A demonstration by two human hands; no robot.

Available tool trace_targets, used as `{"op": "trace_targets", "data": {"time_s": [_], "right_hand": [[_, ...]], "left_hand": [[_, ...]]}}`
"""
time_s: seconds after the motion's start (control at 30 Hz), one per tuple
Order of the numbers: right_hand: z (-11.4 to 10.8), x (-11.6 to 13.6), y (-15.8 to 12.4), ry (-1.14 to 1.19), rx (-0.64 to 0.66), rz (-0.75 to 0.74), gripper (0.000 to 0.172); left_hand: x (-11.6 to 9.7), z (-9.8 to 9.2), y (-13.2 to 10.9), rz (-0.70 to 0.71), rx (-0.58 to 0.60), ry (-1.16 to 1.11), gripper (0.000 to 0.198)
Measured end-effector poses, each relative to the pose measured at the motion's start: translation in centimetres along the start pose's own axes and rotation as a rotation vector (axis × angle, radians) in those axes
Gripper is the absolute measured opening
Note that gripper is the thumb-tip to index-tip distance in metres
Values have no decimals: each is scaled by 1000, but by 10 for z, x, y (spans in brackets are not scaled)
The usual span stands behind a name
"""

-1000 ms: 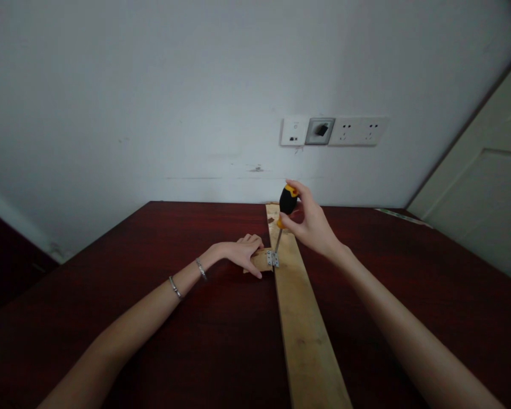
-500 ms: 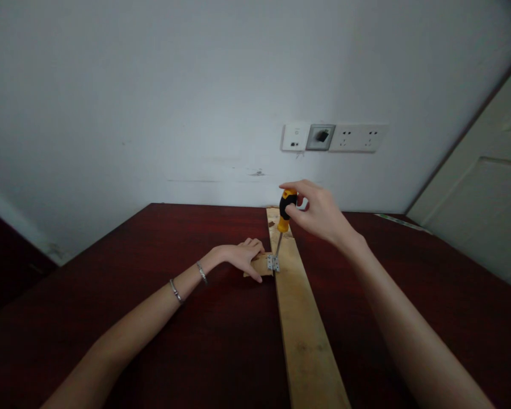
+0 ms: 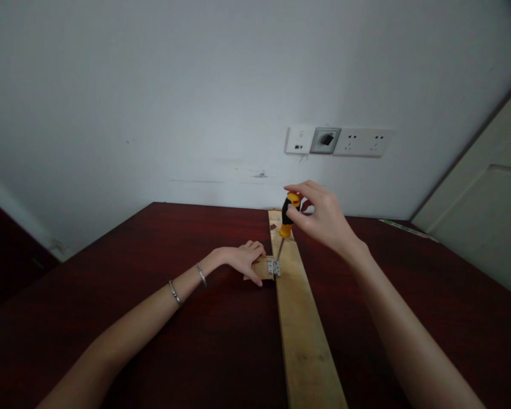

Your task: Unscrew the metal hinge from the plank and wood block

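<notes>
Hands point(image 3: 243, 261), screwdriver point(image 3: 285, 230) at plank point(image 3: 304, 324) edge — broad tabletop point(image 3: 196, 346) alongside

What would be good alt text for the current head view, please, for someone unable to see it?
A right hand holds a yellow-and-black screwdriver to a metal hinge spanning a long wooden plank and a small flat piece. The left hand rests on that piece, above a dark red table.

A black-and-yellow screwdriver point(image 3: 285, 220) slants up toward one o'clock, its tip at the three-o'clock leaf of a silvery hinge point(image 3: 274, 267). The hinge lies opened flat across a long pale wooden plank point(image 3: 298, 318), stretching from twelve to five o'clock, and a short tan piece point(image 3: 261, 269) at nine o'clock.
</notes>
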State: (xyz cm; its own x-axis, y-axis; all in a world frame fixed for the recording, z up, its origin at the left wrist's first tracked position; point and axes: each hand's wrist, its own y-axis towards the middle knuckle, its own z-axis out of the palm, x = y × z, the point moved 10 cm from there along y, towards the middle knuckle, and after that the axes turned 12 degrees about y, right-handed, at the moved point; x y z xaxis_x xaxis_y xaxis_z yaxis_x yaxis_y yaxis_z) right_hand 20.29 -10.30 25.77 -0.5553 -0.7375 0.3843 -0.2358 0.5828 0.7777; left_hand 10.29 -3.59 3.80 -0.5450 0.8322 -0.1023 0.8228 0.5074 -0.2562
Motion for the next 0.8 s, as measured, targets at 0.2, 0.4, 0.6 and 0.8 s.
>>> {"op": "trace_targets", "data": {"time_s": [0.2, 0.4, 0.6, 0.8], "right_hand": [[1, 1, -2, 6, 23, 17, 29], [-1, -1, -2, -44, 67, 50, 36], [-3, 1, -1, 32, 97, 49, 32], [-3, -8, -4, -39, 69, 87, 34]], "left_hand": [[-1, -2, 0, -2, 1, 13, 76], [-2, -3, -1, -5, 13, -3, 75], [-1, -1, -1, -3, 18, -8, 74], [-1, 0, -1, 4, 15, -5, 76]]}}
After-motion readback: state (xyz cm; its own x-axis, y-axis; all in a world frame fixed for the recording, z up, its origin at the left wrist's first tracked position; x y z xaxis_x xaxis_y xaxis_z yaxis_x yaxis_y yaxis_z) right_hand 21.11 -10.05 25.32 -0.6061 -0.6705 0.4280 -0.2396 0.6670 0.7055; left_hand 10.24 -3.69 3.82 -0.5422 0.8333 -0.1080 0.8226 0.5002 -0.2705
